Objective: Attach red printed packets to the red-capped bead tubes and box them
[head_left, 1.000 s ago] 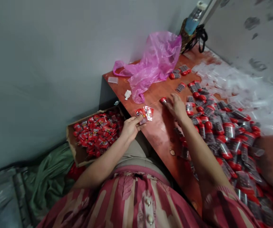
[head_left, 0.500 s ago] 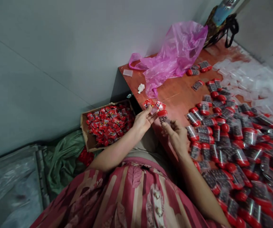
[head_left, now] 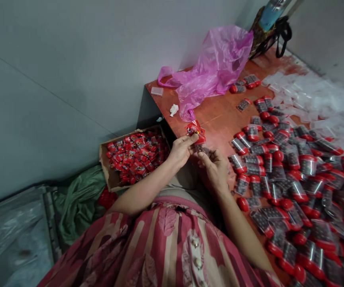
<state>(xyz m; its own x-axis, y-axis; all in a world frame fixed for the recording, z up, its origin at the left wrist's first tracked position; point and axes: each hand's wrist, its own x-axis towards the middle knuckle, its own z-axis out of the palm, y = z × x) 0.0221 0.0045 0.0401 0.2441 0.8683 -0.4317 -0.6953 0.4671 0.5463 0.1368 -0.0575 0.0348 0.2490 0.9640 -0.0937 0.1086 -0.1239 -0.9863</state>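
Both hands meet over the near left edge of the red-brown table (head_left: 216, 113). My left hand (head_left: 183, 150) is closed on a small red packet (head_left: 200, 136), its thumb on top. My right hand (head_left: 215, 165) pinches a clear dark-dotted case (head_left: 201, 149), which touches the fingers of my left hand; the case's red end is hidden. Another red packet (head_left: 192, 126) lies just beyond my left fingertips. To the right spreads a large heap of clear cases with red ends (head_left: 293, 155). A cardboard box (head_left: 104, 163) full of red packets stands left of my left forearm.
A pink plastic bag (head_left: 210, 67) lies at the back of the table, near a bottle (head_left: 270, 18) and black straps (head_left: 284, 36). Clear plastic pieces (head_left: 318, 99) are piled at the back right. Green cloth (head_left: 80, 203) lies below the box. A wall rises behind.
My hands have come together. The case's red end has gone out of sight behind my left fingers, and my left hand has closed on a red packet. The view has shifted slightly.
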